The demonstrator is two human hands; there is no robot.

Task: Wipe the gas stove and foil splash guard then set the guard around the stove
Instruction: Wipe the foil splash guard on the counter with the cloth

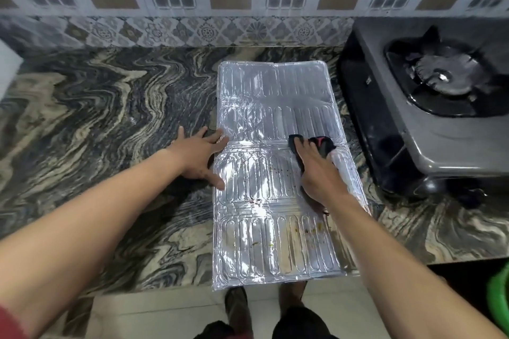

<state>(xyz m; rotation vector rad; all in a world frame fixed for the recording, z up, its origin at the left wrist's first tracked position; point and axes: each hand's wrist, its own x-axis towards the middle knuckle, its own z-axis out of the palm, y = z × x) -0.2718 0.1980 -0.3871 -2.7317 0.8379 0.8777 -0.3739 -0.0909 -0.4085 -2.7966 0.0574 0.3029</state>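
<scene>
The foil splash guard (264, 201) lies flat on the marble counter, its near end hanging slightly over the front edge. Brown and green food specks dot its lower panels. My left hand (199, 155) rests flat with spread fingers on the guard's left edge, thumb on the foil. My right hand (316, 170) presses a dark cloth (321, 143) with a pink patch onto the guard's right middle. The grey single-burner gas stove (429, 129) stands at the right, apart from the guard.
The marble counter (96, 132) stretches left of the guard. A patterned tile wall (192, 30) backs it. A white object (8, 69) sits at the far left edge. My feet (237, 308) stand on the tiled floor below, and something green (498, 303) shows at the lower right.
</scene>
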